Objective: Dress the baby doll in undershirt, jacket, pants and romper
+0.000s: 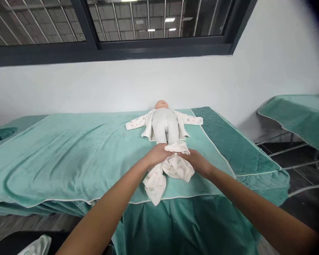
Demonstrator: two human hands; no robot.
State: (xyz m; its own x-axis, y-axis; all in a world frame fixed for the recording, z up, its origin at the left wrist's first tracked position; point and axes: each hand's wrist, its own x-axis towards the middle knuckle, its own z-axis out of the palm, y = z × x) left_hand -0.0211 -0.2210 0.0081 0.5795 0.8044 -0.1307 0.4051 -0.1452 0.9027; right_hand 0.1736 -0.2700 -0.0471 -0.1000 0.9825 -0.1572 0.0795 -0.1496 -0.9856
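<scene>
1. The doll (165, 122) lies on the bed (69, 152), head away from the person and legs toward the hands; its face is strongly foreshortened and its feet are hidden.
2. At the doll's lower legs, the left hand (158, 153) is closed on the printed trousers (178, 168); its fingertips are lost in the cloth.
3. Just beside it, also by the doll's legs, the right hand (195, 160) is closed on the same trousers, its fingers partly covered by a fold.
4. The trousers hang bunched on the near side of the doll; their waist opening is hard to make out.
5. A printed top (136, 123) lies open around the doll's trunk, sleeves spread; whether arms fill them cannot be told.
6. Well beyond the doll, a barred window (159, 21) is cut off by the top edge.
</scene>
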